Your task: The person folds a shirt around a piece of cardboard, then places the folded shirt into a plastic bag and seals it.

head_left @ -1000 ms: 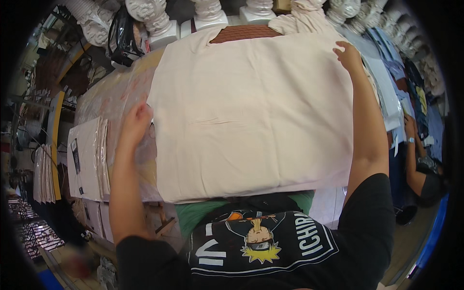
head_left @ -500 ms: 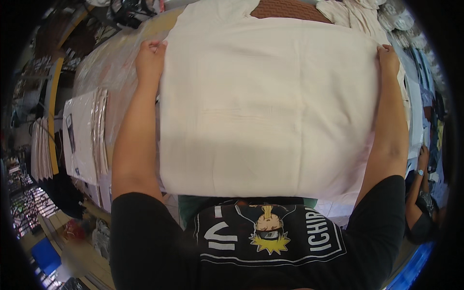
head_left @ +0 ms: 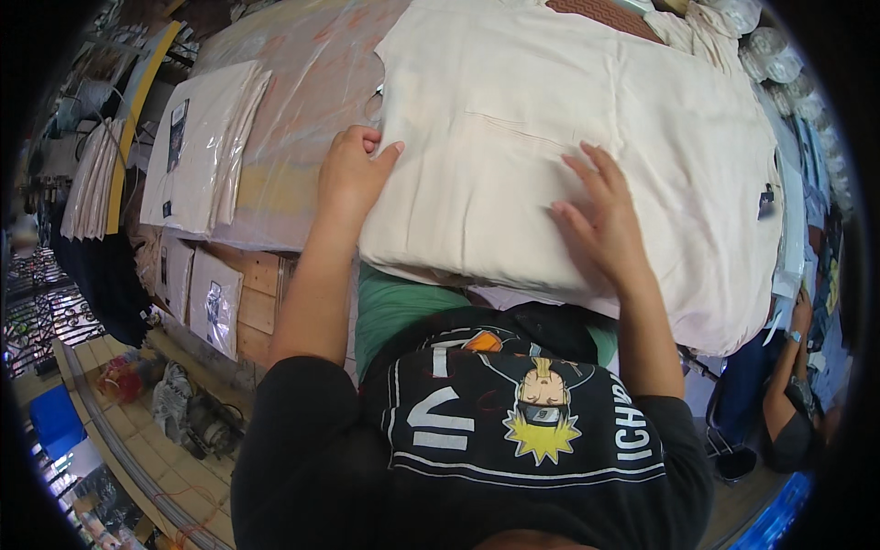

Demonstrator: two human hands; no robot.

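A cream cloth garment [head_left: 495, 192], probably a shirt, lies spread over the work surface, with a few creases across its middle. Just beside its left edge is my left hand [head_left: 356, 179], fingers bent and thumb held apart, with nothing visible between them. Over the right half of the cloth, my right hand [head_left: 605, 215] has its fingers spread. Whether those fingertips touch the fabric I cannot tell. A small dark label [head_left: 766, 203] shows near the garment's right edge. The near edge of the cloth hangs at my lap.
On the left, cream garments in clear bags [head_left: 197, 151] are stacked on a plastic-covered surface [head_left: 293, 119]. Beyond the cloth is a brown textured piece [head_left: 610, 16]. Another person's arm [head_left: 793, 367] is at far right, near piled blue clothing. Clear-wrapped bundles [head_left: 770, 55] line the far right.
Both hands have let go of the garment's sides and come nearer my body, the right one moving inward over the cloth. The garment now lies lower, and the view has shifted left.
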